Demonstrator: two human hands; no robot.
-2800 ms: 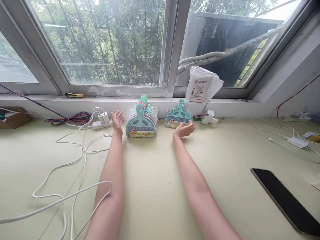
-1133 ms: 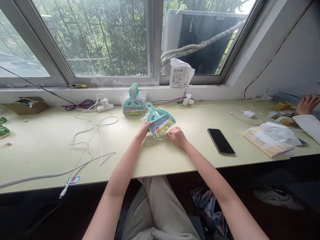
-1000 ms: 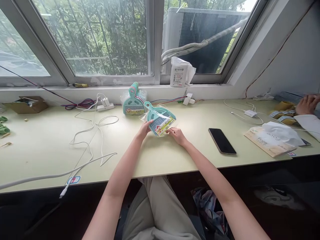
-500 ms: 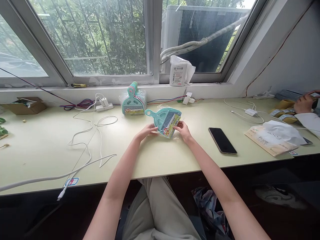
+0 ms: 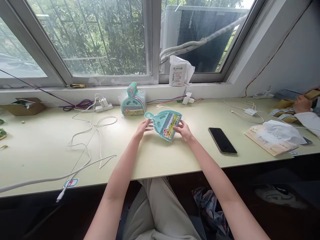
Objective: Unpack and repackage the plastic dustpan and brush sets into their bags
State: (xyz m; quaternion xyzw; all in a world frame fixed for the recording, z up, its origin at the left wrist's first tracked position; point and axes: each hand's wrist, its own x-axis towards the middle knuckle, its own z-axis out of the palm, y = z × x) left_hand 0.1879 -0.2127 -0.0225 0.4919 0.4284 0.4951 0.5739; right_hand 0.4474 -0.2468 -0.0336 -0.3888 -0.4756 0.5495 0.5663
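A turquoise mini dustpan and brush set [image 5: 160, 124] with a printed label is tilted above the table in front of me, partly in clear plastic wrapping. My right hand [image 5: 184, 130] grips its right edge, thumb over the label and the other fingers behind. To the left of the pan, my left hand [image 5: 143, 129] is closed on the clear plastic wrapper [image 5: 150, 126], just below the looped handle. Behind, a wrapped stack of similar dustpans [image 5: 133, 103] leans upright by the sill.
A black phone [image 5: 222, 140] and a tissue pack [image 5: 275, 137] lie to the right. White cables [image 5: 90, 143] cross the left side near a power strip [image 5: 104, 106]. A wrapped white box [image 5: 178, 74] stands on the sill. Another person's hand [image 5: 302, 104] is at far right.
My left hand has drawn left off the dustpan's edge, pulling the clear wrapper outward. The dustpan has turned slightly. At far right, the other person's hand has shifted a little.
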